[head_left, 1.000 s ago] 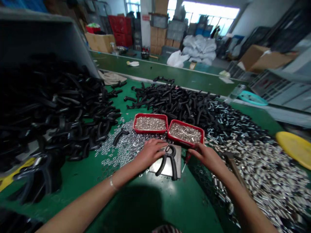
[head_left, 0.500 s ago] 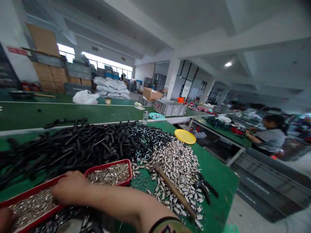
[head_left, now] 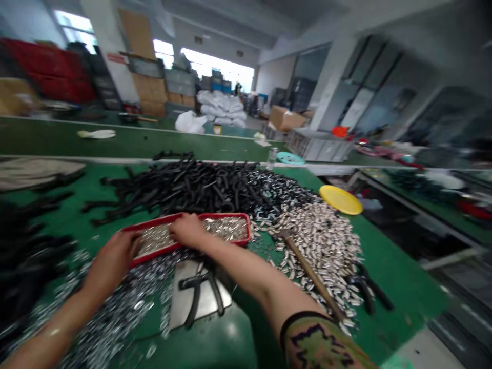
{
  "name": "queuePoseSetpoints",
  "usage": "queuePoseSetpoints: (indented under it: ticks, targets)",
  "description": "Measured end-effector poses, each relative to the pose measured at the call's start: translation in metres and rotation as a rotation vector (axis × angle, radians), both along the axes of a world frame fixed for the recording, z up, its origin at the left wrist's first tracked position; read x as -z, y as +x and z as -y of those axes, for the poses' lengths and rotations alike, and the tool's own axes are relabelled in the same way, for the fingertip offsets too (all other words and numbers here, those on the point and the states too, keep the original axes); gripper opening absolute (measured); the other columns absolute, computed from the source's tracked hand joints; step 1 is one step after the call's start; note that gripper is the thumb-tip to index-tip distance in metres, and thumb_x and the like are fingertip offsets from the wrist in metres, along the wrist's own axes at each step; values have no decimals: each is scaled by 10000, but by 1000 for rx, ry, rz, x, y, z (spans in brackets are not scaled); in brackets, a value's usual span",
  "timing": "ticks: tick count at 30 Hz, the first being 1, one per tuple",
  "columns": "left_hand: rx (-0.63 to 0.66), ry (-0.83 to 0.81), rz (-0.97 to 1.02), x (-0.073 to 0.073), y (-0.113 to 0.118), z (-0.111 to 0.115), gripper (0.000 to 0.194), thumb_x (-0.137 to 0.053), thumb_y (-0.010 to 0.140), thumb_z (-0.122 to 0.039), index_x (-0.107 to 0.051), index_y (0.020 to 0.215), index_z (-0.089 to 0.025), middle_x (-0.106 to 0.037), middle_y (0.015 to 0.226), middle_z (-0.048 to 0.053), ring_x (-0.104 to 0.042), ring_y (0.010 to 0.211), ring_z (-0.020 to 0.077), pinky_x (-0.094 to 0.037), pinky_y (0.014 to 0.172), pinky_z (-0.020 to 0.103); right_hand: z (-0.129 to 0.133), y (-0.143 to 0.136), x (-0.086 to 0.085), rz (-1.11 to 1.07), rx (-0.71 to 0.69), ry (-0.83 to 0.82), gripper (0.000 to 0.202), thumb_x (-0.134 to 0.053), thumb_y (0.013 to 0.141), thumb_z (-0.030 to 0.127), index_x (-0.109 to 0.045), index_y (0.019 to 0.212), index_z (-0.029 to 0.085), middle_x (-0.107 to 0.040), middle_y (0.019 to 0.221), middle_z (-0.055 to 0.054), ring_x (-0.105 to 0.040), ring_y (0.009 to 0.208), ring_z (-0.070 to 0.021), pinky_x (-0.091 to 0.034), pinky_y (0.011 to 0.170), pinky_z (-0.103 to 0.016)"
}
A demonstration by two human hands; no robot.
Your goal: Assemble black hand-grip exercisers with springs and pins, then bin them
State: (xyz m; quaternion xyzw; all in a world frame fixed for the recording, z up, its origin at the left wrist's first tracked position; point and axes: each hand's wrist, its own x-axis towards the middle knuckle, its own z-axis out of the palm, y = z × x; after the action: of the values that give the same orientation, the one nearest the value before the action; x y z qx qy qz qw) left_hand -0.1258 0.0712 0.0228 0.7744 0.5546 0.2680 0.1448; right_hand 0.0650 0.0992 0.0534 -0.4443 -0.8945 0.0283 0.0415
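Two red trays of small shiny metal parts stand end to end, the left tray (head_left: 152,252) and the right tray (head_left: 248,225). My left hand (head_left: 120,251) is at the left end of the left tray, its fingers bent over the rim and partly hidden. At that tray's right end, my right hand (head_left: 188,230) reaches in among the parts, its fingertips hidden. Below the trays lies a metal plate (head_left: 180,307) with black-handled pliers (head_left: 196,292) on it. Clear and silvery small pieces (head_left: 111,318) are spread under my left forearm.
Behind the trays is a heap of black handles (head_left: 207,187). On the right are a pile of metal springs (head_left: 326,236), a hammer (head_left: 313,277), more black-handled pliers (head_left: 371,289) and a yellow lid (head_left: 341,200). More black handles (head_left: 26,256) lie at the left.
The view has turned left and down, so both forearms, the plate and the pliers on it now show. My left hand has come more into view. My right hand is still at the left tray.
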Motion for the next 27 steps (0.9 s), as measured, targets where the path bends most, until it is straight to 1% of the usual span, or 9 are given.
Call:
queuePoseSetpoints:
  ticks: [2, 3, 6, 8, 10, 14, 20, 24, 27]
  targets:
    - [-169, 137, -3, 0, -22, 30, 237, -419, 900, -332, -597, 978, -196, -651, 1020, 66, -578, 1070, 282, -448, 986, 442, -11, -2, 10, -57, -21, -35, 176, -604, 907, 243, -741, 987, 167, -745, 1087, -109, -571, 1117, -293, -419, 837, -363]
    - [-164, 164, 11, 1, -23, 43, 207, -445, 904, -297, -603, 983, -192, -648, 1033, 78, -581, 1064, 268, -452, 984, 425, -17, -4, 18, -84, -30, -50, 172, -624, 890, 235, -747, 986, 164, -739, 1093, -127, -559, 1130, -305, -409, 854, -380]
    - [-21, 109, 73, 6, 4, 80, 133, -497, 916, -217, -627, 937, -206, -663, 964, 55, -605, 967, 225, -475, 919, 384, -30, -12, 39, -148, -42, -71, 163, -636, 873, 224, -755, 962, 158, -734, 1074, -152, -543, 1124, -322, -378, 884, -415]
    - [57, 19, 126, 10, 29, 101, 99, -545, 900, -177, -637, 907, -210, -668, 919, 33, -609, 933, 209, -478, 891, 364, -30, -12, 46, -180, -31, -66, 160, -627, 885, 238, -753, 950, 163, -734, 1056, -150, -533, 1117, -322, -359, 894, -423]
    - [72, -73, 176, 11, 50, 116, 87, -583, 885, -155, -640, 925, -206, -664, 886, 19, -614, 886, 193, -484, 854, 341, -27, -9, 48, -211, -10, -54, 168, -603, 908, 246, -745, 959, 173, -736, 1041, -138, -521, 1112, -313, -343, 900, -422]
    - [94, -137, 154, 17, 68, 118, 28, -611, 906, -181, -636, 913, -191, -663, 873, 21, -608, 857, 190, -474, 843, 339, -23, -6, 51, -279, 22, -38, 200, -537, 943, 199, -734, 974, 180, -735, 1018, -122, -517, 1075, -290, -324, 904, -413]
    - [146, -12, -133, 29, 79, 109, 125, -572, 961, -268, -648, 917, -179, -645, 971, 67, -564, 980, 234, -409, 919, 405, -24, -7, 54, -439, 27, -46, 163, -566, 904, 138, -723, 936, 171, -724, 1030, -121, -536, 1043, -284, -340, 918, -417]
    - [157, 94, -247, 35, 82, 113, 206, -499, 998, -294, -649, 944, -162, -644, 953, 80, -554, 963, 237, -400, 900, 410, -22, -3, 46, -600, 37, -65, 163, -531, 905, 117, -682, 953, 155, -710, 1059, -102, -576, 1024, -236, -387, 937, -382]
    - [218, 197, -328, 37, 81, 115, 235, -457, 1014, -270, -657, 970, -155, -652, 931, 83, -546, 935, 241, -400, 861, 406, -3, 11, 35, -735, 51, -104, 180, -478, 909, 121, -642, 974, 162, -705, 977, -51, -625, 917, -181, -459, 858, -319]
